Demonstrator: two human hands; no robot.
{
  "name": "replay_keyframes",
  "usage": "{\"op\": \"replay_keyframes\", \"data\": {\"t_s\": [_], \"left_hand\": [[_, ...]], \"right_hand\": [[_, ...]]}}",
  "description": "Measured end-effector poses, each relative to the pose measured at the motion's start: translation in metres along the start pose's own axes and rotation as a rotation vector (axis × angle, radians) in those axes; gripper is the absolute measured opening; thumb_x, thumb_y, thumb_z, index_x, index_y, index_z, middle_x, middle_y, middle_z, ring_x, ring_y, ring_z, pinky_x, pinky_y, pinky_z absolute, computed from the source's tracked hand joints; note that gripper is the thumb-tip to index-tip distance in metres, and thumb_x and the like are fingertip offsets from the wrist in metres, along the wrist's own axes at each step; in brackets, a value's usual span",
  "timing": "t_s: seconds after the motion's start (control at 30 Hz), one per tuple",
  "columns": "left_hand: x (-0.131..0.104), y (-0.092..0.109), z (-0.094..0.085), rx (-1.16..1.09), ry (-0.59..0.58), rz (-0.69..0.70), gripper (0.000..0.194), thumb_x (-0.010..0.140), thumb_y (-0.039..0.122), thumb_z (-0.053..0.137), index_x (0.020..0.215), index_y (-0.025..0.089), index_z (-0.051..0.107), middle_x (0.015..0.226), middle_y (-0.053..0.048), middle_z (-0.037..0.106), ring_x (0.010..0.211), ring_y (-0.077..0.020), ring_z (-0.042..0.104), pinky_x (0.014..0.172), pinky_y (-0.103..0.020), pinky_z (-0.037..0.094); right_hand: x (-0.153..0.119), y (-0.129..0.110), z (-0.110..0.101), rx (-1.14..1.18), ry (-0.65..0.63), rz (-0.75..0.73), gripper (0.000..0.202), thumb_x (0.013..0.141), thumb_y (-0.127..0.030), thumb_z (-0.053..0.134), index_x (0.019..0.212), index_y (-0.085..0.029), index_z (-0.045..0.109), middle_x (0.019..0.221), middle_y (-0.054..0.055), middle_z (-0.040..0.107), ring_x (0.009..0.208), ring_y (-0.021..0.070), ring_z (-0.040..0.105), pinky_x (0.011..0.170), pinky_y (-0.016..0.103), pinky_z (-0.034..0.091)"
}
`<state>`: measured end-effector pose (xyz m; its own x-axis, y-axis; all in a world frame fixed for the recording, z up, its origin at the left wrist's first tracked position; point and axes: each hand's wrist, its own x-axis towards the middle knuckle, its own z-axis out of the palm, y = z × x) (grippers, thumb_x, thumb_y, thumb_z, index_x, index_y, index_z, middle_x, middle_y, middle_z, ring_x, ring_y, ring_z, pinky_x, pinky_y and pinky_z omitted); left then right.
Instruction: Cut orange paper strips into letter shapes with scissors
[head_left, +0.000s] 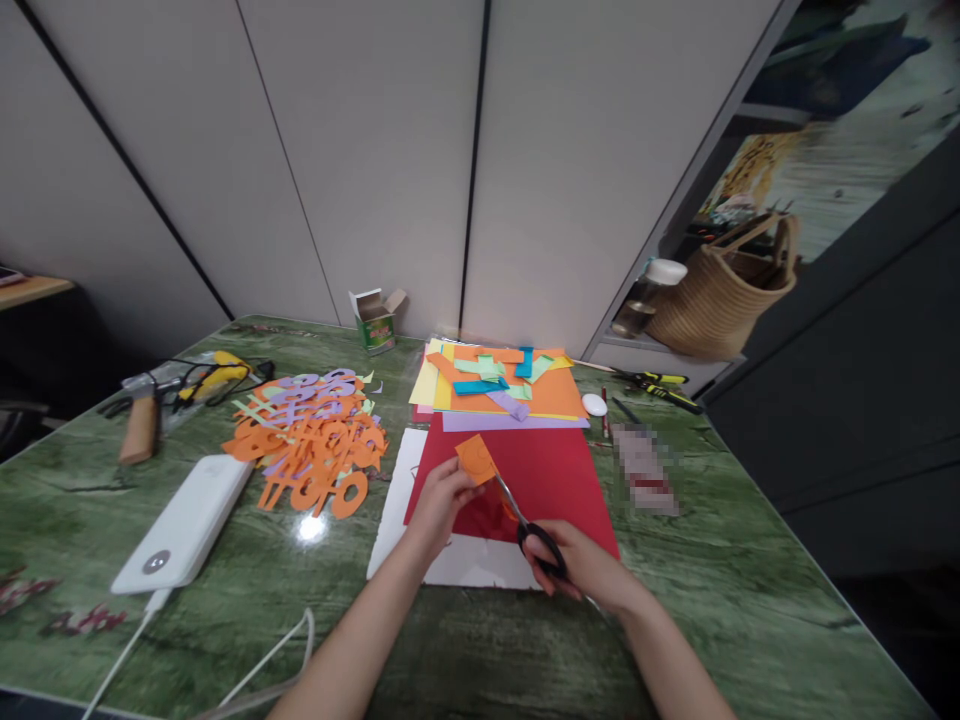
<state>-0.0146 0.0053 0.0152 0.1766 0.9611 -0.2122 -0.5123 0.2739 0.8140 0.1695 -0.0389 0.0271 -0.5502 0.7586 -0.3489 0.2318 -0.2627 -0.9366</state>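
Note:
A small square of orange paper (475, 458) with a faint curved outline is pinched in my left hand (441, 500). My right hand (561, 560) is closed on the dark handles of a pair of scissors (541, 548), whose blades reach the lower right edge of that paper. Both hands are over a red sheet (559, 470), which overlaps a white sheet (480, 565). Behind it lies a stack of coloured paper (564, 392) with orange, green, blue and purple strips on top. A pile of orange, purple and green cutouts (322, 440) lies to the left.
A white power bank (187, 520) with a cable, a wooden-handled tool (140, 428) and a yellow tool (217, 375) lie left. A small green box (376, 325) stands behind. To the right are a white oval object (595, 405) and yellow-black pliers (664, 385); a woven basket (724, 300) sits beyond.

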Motion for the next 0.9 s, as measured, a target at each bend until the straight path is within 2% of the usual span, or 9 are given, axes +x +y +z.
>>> {"op": "replay_keyframes", "data": {"t_s": [0.17, 0.4, 0.57, 0.73, 0.8, 0.9], "left_hand": [[-0.0001, 0.0015, 0.0006, -0.004, 0.009, -0.026, 0.024, 0.057, 0.010, 0.050, 0.077, 0.015, 0.063, 0.083, -0.005, 0.063, 0.077, -0.0162, 0.055, 0.068, -0.026, 0.044], [0.0011, -0.0004, 0.0004, -0.031, 0.079, -0.055, 0.011, 0.050, 0.005, 0.048, 0.056, 0.012, 0.055, 0.060, 0.000, 0.056, 0.053, -0.0087, 0.049, 0.061, -0.025, 0.043], [0.0026, -0.0039, -0.0012, -0.022, 0.090, -0.069, 0.014, 0.049, 0.004, 0.048, 0.059, 0.012, 0.056, 0.064, -0.002, 0.059, 0.061, -0.0116, 0.052, 0.059, -0.025, 0.044], [-0.0002, 0.0000, -0.0006, 0.042, 0.027, -0.052, 0.025, 0.055, 0.007, 0.050, 0.077, 0.014, 0.060, 0.083, -0.005, 0.062, 0.077, -0.0160, 0.055, 0.066, -0.027, 0.044], [-0.0018, 0.0024, 0.0001, 0.063, -0.007, -0.024, 0.022, 0.059, 0.011, 0.053, 0.081, 0.014, 0.060, 0.087, -0.005, 0.062, 0.080, -0.0163, 0.056, 0.068, -0.027, 0.044], [-0.0027, 0.0035, 0.0004, 0.087, -0.014, 0.001, 0.012, 0.063, 0.020, 0.058, 0.073, 0.014, 0.059, 0.085, -0.005, 0.062, 0.082, -0.0167, 0.056, 0.070, -0.027, 0.044]], "right_hand": [[-0.0011, -0.0014, 0.0004, 0.029, -0.013, 0.038, 0.038, 0.079, -0.048, 0.042, 0.063, -0.015, 0.045, 0.044, -0.005, 0.048, 0.027, 0.0018, 0.025, 0.026, 0.016, 0.013], [-0.0014, 0.0015, 0.0010, 0.076, -0.034, 0.053, 0.035, 0.079, -0.048, 0.043, 0.067, -0.015, 0.046, 0.045, -0.005, 0.050, 0.026, 0.0021, 0.027, 0.025, 0.016, 0.013], [-0.0020, 0.0014, -0.0002, 0.037, -0.034, 0.074, 0.033, 0.080, -0.046, 0.042, 0.069, -0.015, 0.047, 0.045, -0.005, 0.050, 0.026, 0.0022, 0.027, 0.025, 0.015, 0.015], [-0.0036, -0.0013, -0.0017, -0.008, -0.016, 0.080, 0.032, 0.079, -0.044, 0.042, 0.065, -0.015, 0.045, 0.046, -0.005, 0.049, 0.028, 0.0020, 0.027, 0.027, 0.015, 0.016], [-0.0033, -0.0013, -0.0022, -0.010, 0.004, 0.079, 0.031, 0.079, -0.043, 0.042, 0.064, -0.016, 0.044, 0.046, -0.006, 0.049, 0.028, 0.0021, 0.027, 0.027, 0.015, 0.016], [-0.0024, -0.0005, -0.0029, 0.003, 0.018, 0.070, 0.029, 0.079, -0.042, 0.041, 0.066, -0.016, 0.044, 0.045, -0.006, 0.048, 0.029, 0.0024, 0.026, 0.027, 0.016, 0.016]]}}
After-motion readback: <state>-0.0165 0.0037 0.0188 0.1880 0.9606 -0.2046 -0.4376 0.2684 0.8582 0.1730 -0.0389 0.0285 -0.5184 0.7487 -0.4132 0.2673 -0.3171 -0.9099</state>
